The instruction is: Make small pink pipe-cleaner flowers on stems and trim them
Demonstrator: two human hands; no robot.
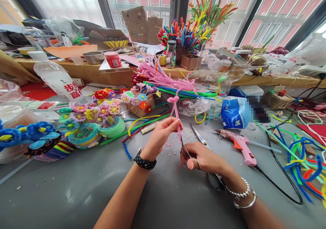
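Note:
Between the fingers of my left hand (163, 134) is a pink pipe cleaner (173, 101), bent into a small looped shape at the top, with its stem hanging down. My right hand (203, 157) grips a small pair of scissors (187, 151), its blades at the lower end of the pink stem. Whether the blades have closed on the stem I cannot tell. Under and beside my right hand, a larger pair of scissors (200, 134) lies on the grey table (102, 191). Pink fluff is scattered around it.
At right lie a pink glue gun (241, 144) with its cord, a blue tissue pack (234, 113) and loose coloured pipe cleaners (303, 164). Pipe-cleaner flowers in round pots (84, 137) stand at left. Behind, pink pipe cleaners (163, 76) are heaped near a shelf.

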